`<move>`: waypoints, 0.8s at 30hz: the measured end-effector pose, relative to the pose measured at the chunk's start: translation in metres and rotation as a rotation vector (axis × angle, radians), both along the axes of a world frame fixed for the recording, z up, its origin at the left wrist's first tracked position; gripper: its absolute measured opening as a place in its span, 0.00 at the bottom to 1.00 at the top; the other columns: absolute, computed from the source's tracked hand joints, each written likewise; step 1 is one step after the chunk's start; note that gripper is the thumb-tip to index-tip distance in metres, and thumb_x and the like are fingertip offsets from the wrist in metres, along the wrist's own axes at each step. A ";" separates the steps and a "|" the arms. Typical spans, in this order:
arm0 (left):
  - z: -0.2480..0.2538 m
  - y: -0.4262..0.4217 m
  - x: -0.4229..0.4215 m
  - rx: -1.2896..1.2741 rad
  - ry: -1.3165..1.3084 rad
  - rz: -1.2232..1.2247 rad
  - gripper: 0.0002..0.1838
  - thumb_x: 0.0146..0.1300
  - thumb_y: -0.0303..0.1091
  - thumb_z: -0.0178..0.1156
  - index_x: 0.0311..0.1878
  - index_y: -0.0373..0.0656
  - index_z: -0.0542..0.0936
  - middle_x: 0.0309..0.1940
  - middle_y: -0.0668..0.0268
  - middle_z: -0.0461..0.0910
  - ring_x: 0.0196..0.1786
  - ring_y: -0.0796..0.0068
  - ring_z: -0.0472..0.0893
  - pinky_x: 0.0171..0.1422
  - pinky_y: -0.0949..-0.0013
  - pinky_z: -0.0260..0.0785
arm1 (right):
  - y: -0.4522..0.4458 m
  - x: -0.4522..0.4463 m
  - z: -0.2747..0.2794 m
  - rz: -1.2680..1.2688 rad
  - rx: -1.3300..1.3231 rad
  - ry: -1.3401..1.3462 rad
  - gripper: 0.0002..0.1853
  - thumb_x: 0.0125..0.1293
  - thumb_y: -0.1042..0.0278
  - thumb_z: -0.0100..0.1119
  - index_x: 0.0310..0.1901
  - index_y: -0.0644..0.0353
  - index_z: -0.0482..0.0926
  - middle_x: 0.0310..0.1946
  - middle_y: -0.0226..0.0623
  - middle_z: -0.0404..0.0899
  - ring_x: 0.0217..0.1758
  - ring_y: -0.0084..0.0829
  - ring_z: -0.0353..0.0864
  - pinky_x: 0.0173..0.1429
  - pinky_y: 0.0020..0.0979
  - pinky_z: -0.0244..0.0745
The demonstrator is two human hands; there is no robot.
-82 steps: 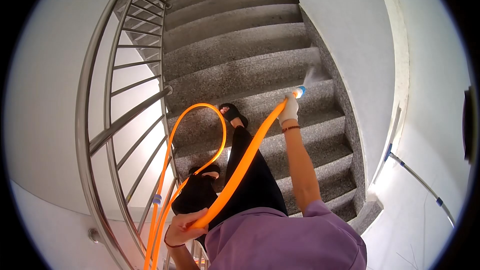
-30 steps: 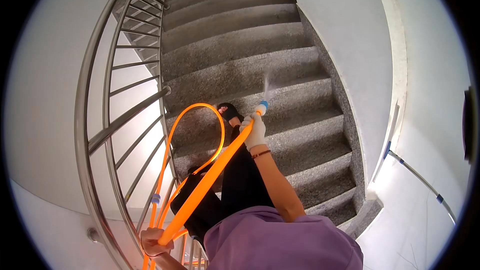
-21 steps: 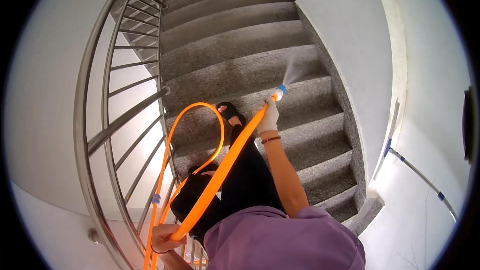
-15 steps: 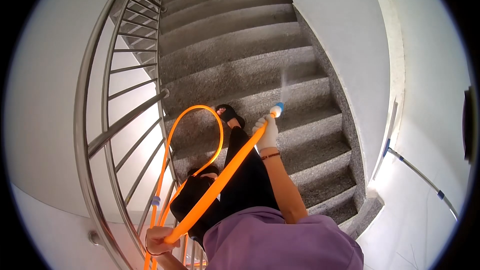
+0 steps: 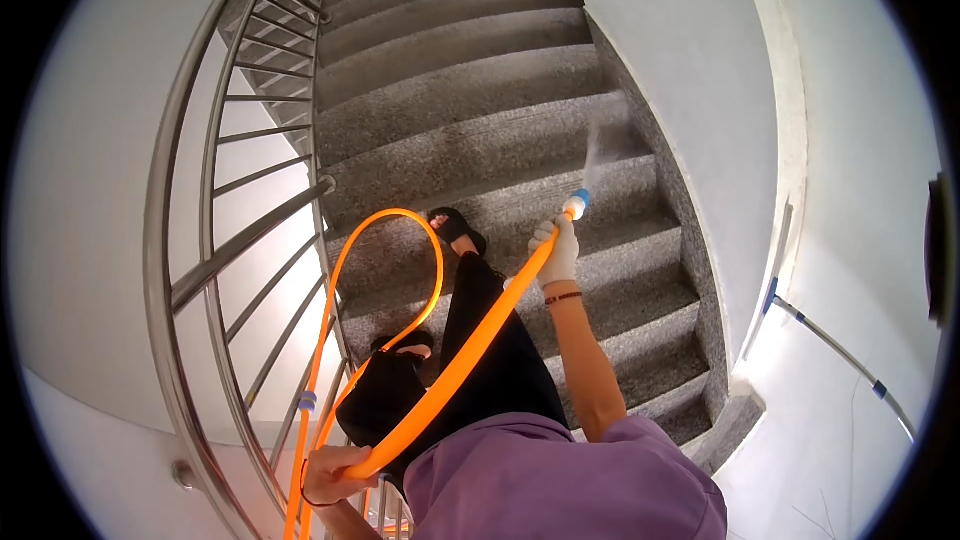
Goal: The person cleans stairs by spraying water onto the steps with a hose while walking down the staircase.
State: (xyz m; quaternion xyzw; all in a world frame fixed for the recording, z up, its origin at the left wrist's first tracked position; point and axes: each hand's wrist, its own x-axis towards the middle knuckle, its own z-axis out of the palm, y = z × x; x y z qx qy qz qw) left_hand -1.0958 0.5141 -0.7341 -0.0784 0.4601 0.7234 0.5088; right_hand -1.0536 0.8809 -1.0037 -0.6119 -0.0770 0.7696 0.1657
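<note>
An orange hose [image 5: 455, 372] runs across the front of my body. My right hand [image 5: 557, 252], in a white glove, is closed around its far end, just behind the blue and white nozzle [image 5: 577, 204]. A thin spray leaves the nozzle and reaches the grey speckled stair steps [image 5: 490, 145]. My bare left hand [image 5: 332, 474] grips the hose lower down, near the railing. From there the hose hangs beside the bars and makes a loop over the steps.
A metal railing [image 5: 160, 270] lines the left side of the stairs. My feet, in black sandals [image 5: 458, 229], stand on the steps. Against the right wall [image 5: 680, 70] leans a long-handled tool [image 5: 830, 349] with blue joints.
Since half a second ago, my right hand and the nozzle have moved slightly right and up, and the spray with them. My left hand has shifted a little right and up, still holding the hose.
</note>
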 end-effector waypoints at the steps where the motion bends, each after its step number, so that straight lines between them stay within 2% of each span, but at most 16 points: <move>1: 0.001 -0.001 0.000 -0.018 -0.019 -0.005 0.23 0.48 0.15 0.59 0.51 0.34 0.72 0.36 0.51 0.78 0.34 0.69 0.80 0.42 0.76 0.71 | 0.000 -0.001 0.001 0.012 0.022 -0.015 0.07 0.62 0.65 0.44 0.27 0.53 0.63 0.17 0.21 0.59 0.16 0.16 0.59 0.17 0.18 0.57; 3: -0.001 0.001 0.003 -0.052 0.011 -0.024 0.23 0.48 0.15 0.59 0.51 0.33 0.72 0.37 0.51 0.78 0.34 0.69 0.80 0.42 0.76 0.71 | 0.006 -0.006 -0.007 0.016 0.027 0.058 0.07 0.61 0.64 0.44 0.27 0.52 0.63 0.17 0.21 0.59 0.16 0.16 0.59 0.17 0.18 0.57; 6: -0.001 0.004 0.004 -0.065 0.050 -0.032 0.23 0.48 0.15 0.59 0.51 0.33 0.72 0.37 0.52 0.78 0.35 0.70 0.80 0.43 0.76 0.71 | 0.010 -0.022 0.008 0.013 0.062 -0.022 0.07 0.61 0.65 0.44 0.26 0.52 0.62 0.16 0.21 0.57 0.16 0.16 0.58 0.17 0.18 0.56; 9: 0.002 0.004 0.002 -0.051 0.082 -0.029 0.23 0.48 0.15 0.60 0.50 0.33 0.72 0.37 0.53 0.78 0.35 0.70 0.80 0.43 0.77 0.71 | 0.008 0.004 -0.003 0.041 -0.025 0.089 0.07 0.61 0.65 0.45 0.26 0.52 0.62 0.16 0.21 0.57 0.16 0.16 0.58 0.17 0.18 0.56; 13: 0.002 -0.006 0.000 -0.091 0.061 -0.100 0.23 0.47 0.14 0.59 0.50 0.33 0.73 0.37 0.53 0.78 0.36 0.69 0.80 0.44 0.77 0.71 | 0.007 0.018 0.000 0.040 -0.023 0.056 0.06 0.60 0.65 0.46 0.28 0.52 0.63 0.17 0.23 0.61 0.16 0.18 0.60 0.19 0.21 0.58; 18: 0.000 0.001 0.003 -0.049 0.072 -0.064 0.24 0.47 0.15 0.60 0.51 0.33 0.72 0.36 0.54 0.79 0.35 0.70 0.80 0.43 0.78 0.70 | 0.007 0.028 -0.002 0.036 -0.016 0.036 0.05 0.61 0.64 0.45 0.29 0.52 0.63 0.17 0.23 0.61 0.16 0.18 0.60 0.19 0.20 0.58; 21: 0.000 0.000 0.002 -0.012 0.011 -0.034 0.24 0.46 0.15 0.60 0.51 0.33 0.72 0.36 0.54 0.79 0.35 0.70 0.80 0.42 0.78 0.70 | 0.005 0.030 0.009 -0.025 0.007 -0.053 0.06 0.61 0.65 0.44 0.27 0.52 0.63 0.16 0.20 0.57 0.14 0.15 0.57 0.16 0.17 0.56; 23: 0.001 0.003 0.001 -0.009 -0.037 -0.029 0.25 0.45 0.15 0.61 0.51 0.33 0.72 0.35 0.54 0.79 0.35 0.70 0.80 0.42 0.78 0.70 | 0.014 0.030 0.009 -0.071 0.025 0.063 0.06 0.62 0.65 0.43 0.28 0.52 0.63 0.16 0.20 0.57 0.14 0.15 0.56 0.16 0.17 0.55; 24: 0.001 0.007 -0.001 -0.037 0.019 -0.091 0.24 0.46 0.15 0.60 0.51 0.33 0.72 0.35 0.54 0.79 0.35 0.69 0.80 0.42 0.78 0.70 | 0.019 0.026 0.006 -0.046 0.017 0.058 0.06 0.62 0.65 0.44 0.29 0.52 0.63 0.16 0.20 0.56 0.14 0.15 0.56 0.16 0.17 0.57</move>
